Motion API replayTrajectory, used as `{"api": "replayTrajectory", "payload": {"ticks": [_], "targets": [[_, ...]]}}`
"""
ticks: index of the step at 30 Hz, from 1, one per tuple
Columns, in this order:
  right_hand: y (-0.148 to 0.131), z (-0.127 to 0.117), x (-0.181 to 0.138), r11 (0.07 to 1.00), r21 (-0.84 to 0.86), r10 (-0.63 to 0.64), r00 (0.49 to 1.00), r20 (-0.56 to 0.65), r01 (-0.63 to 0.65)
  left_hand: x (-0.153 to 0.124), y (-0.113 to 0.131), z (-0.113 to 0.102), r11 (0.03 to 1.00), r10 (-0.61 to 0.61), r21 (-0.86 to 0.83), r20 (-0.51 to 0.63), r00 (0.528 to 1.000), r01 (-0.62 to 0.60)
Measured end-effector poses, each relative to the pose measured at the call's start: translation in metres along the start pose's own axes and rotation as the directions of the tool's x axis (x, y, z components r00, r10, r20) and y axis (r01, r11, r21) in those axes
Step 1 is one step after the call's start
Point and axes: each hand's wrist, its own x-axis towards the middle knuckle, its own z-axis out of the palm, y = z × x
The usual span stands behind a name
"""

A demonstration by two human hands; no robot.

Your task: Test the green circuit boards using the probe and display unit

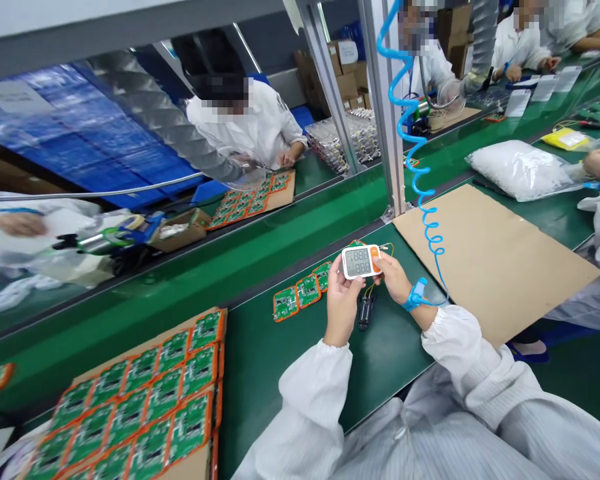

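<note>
Both my hands hold up a small white device with a digital display (361,261) and an orange button panel at its right end. My left hand (342,299) grips its left side, fingers closed around the edge. My right hand (394,277) closes on the right end, thumb at the orange panel; a blue wrist strap (417,295) is on that wrist. Below the device lies a black battery holder (365,311) with thin yellow wires running up behind my hands. Green circuit boards with orange edges (308,291) lie in a row left of my hands.
Layered circuit boards on cardboard (145,393) stand at the left. A cardboard sheet (495,253) lies at the right, near a bag of white pieces (525,168). A coiled blue cord (423,167) hangs beside a metal post (384,113). Co-workers sit across the green conveyor (260,233) and at the right.
</note>
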Motion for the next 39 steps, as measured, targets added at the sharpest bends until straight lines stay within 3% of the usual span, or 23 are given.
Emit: {"api": "replayTrajectory", "payload": {"ticks": [6,14,24,33,39], "targets": [[0.002,-0.001,-0.001,0.999,-0.045,0.013,0.999,0.040,-0.011,0.002,-0.001,-0.008,0.997,-0.040,-0.065,-0.064,0.997,0.036],[0.007,-0.003,0.000,0.998,-0.054,0.032,0.998,0.060,-0.029,0.002,-0.004,-0.012,0.999,-0.013,-0.042,-0.064,0.998,0.010],[-0.005,0.004,-0.004,0.998,-0.011,0.063,0.976,0.208,-0.062,0.003,0.003,-0.021,0.999,-0.024,-0.033,-0.078,0.997,0.022],[-0.008,0.004,-0.006,0.999,0.001,0.044,0.979,0.199,-0.046,0.001,0.005,-0.019,0.999,-0.026,-0.048,-0.075,0.997,0.022],[-0.006,0.004,-0.006,0.998,-0.017,0.064,0.995,0.078,-0.062,-0.001,0.004,-0.015,0.998,-0.048,-0.051,-0.074,0.996,0.044]]}}
